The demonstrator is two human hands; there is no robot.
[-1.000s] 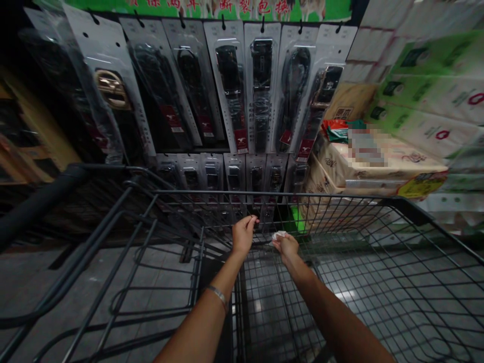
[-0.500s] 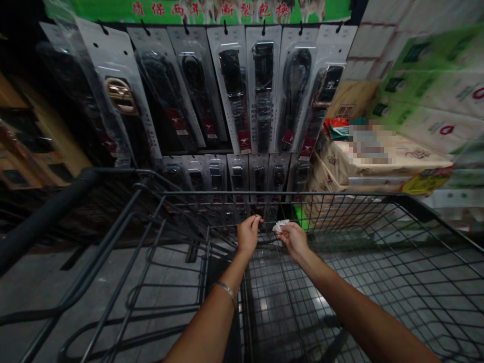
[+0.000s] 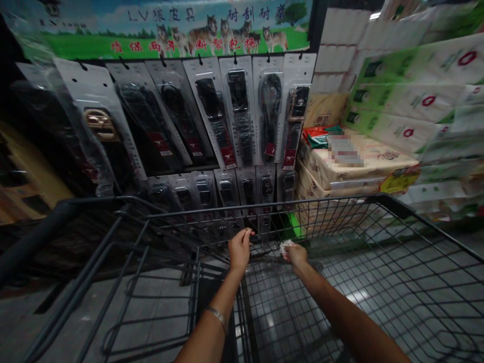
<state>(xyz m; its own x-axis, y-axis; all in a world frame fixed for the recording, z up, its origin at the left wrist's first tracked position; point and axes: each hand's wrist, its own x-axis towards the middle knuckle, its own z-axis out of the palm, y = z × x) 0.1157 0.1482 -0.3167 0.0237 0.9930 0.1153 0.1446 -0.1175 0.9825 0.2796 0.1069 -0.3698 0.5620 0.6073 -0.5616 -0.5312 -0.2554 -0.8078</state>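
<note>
Store aisle, dim: packaged belts (image 3: 237, 101) hang under a printed banner (image 3: 113, 30), wrapped beige packs (image 3: 351, 174) to the right, and a wire cart (image 3: 393, 204) fills the front. Both hands are over its mesh, toward the far side. Small crumpled white wad (image 3: 286, 247), possibly tissue or thin plastic, sits at the fingertips of the right hand (image 3: 297, 257), on the side facing the left hand (image 3: 239, 250). Right hand touches it, so that's the nearer one; left is apart, gap between. No clear long axis on the wad, just a lump. Right hand grips it in a pinch, back of hand partly showing, forearm slanting in from lower right with fingers aimed left. Left hand has its fingers curled closed, thumb and index together, tips pointing toward the right; nothing visible in it, can't tell if something thin is pinched there. Left forearm comes up from below, leaning right, with a metal-looking bracelet (image 3: 216, 315) round it. Both arms reach well forward, converging.
</note>
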